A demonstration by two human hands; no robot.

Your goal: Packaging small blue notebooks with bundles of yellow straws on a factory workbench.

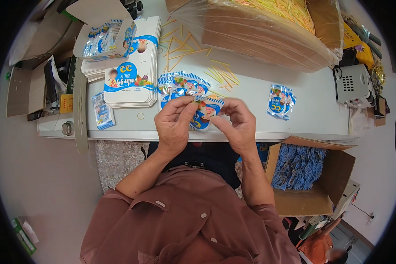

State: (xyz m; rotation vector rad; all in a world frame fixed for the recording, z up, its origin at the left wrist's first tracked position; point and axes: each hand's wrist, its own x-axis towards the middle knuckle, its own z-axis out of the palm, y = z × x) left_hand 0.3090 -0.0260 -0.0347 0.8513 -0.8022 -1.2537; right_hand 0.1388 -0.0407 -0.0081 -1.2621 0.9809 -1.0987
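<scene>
Over the table's front edge I hold a small blue-and-white snack packet (203, 115) with striped ends. My left hand (173, 128) is closed on its left side, thumb on the front. At the packet's right edge my right hand (240, 126) is closed too, its thumb against the front and its fingers curled behind. Just beyond lies a pile of similar packets (180, 82), partly hidden by my hands. More packets (280, 102) lie overlapped to the right. One single packet (103, 113) lies at the left, near a stack of flat printed cartons (132, 93).
An open display box (103, 55) with packets stands at the far left. Loose yellow and orange sticks (185, 48) lie behind the pile. A large plastic-lined carton of sticks (264, 31) stands at the back. An open cardboard box (334, 176) of blue packets is at the right.
</scene>
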